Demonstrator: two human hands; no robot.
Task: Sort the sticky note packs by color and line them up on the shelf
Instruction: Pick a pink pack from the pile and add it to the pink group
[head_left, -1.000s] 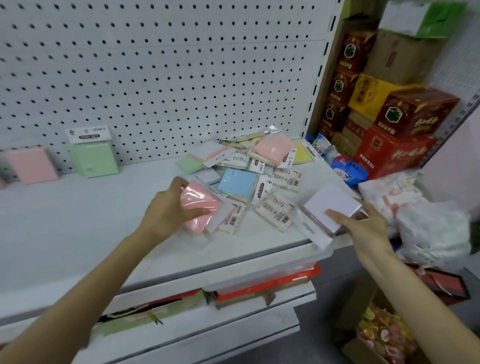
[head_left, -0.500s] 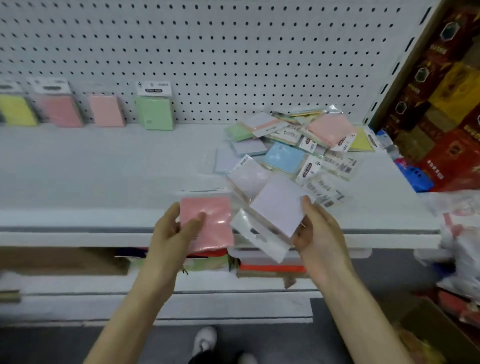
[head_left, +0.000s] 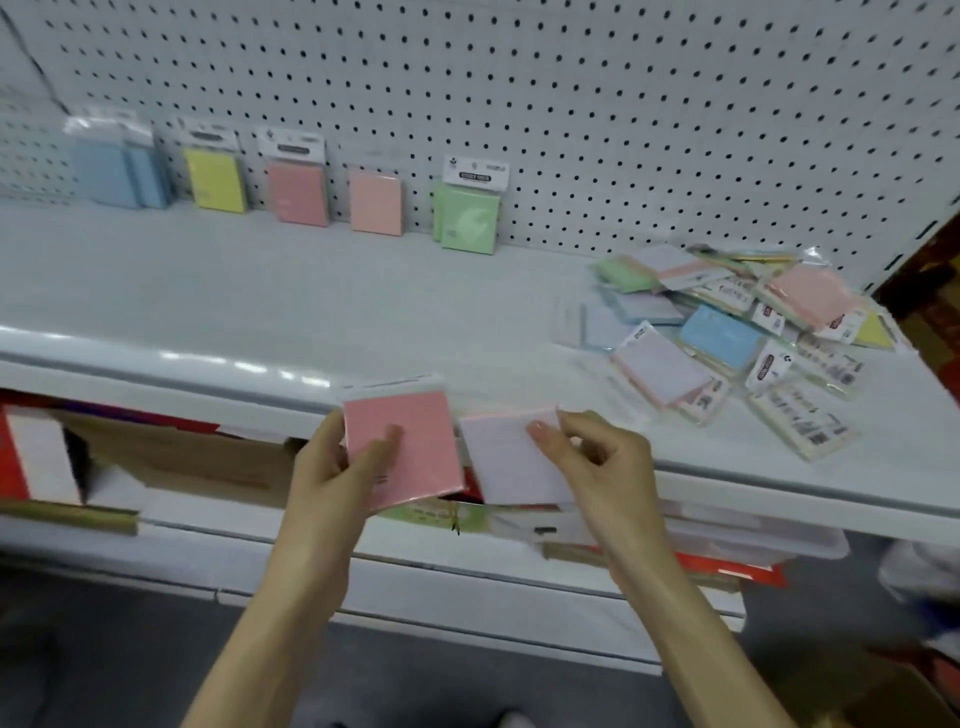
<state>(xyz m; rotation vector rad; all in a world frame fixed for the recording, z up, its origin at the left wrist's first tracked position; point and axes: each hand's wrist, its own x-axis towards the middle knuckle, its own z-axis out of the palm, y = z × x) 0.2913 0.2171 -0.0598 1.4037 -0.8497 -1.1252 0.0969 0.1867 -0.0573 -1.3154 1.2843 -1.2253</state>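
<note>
My left hand (head_left: 332, 467) grips a pink sticky note pack (head_left: 415, 441) in front of the white shelf's front edge (head_left: 156, 364). Beside it, my right hand (head_left: 597, 457) pinches a pale lilac pack (head_left: 504, 462) by its upper corner. Against the pegboard stand sorted packs in a row: blue (head_left: 117, 174), yellow (head_left: 215, 179), pink (head_left: 297, 193), salmon (head_left: 375, 203) and green (head_left: 467, 218). A loose pile of mixed packs (head_left: 727, 332) lies on the shelf at the right.
The white pegboard (head_left: 571, 104) backs the shelf. Below the shelf edge sit cardboard boxes (head_left: 182, 457) and red packaging (head_left: 727, 569) on a lower level. Dark red boxes (head_left: 930, 296) stand at the far right. The grey floor shows below.
The view has swung left, showing more of the sorted row. Both hands moved left with their packs, and the lilac pack now sits close beside the pink one.
</note>
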